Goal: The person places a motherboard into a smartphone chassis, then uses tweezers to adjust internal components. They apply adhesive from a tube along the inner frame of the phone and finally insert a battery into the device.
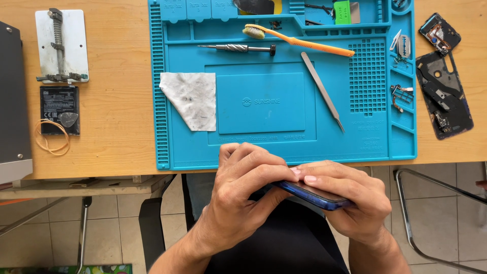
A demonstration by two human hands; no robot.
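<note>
Both my hands hold a dark blue phone (315, 196) edge-on, just off the near edge of the table above my lap. My left hand (243, 190) wraps its left end, fingers curled over the top edge. My right hand (350, 195) grips its right end, with the thumb pressed next to the left fingers. On the blue silicone work mat (365, 147) beyond lie a dirty white wipe (193, 99), metal tweezers (322, 91), a screwdriver (238, 48) and an orange toothbrush (299, 41).
A phone battery (58, 104) with a grey pick and a rubber band (50, 139) lie at the left, below a white clamp plate (62, 45). Dark phone frame parts (444, 94) rest at the right. A grey box (12, 101) stands at the far left edge.
</note>
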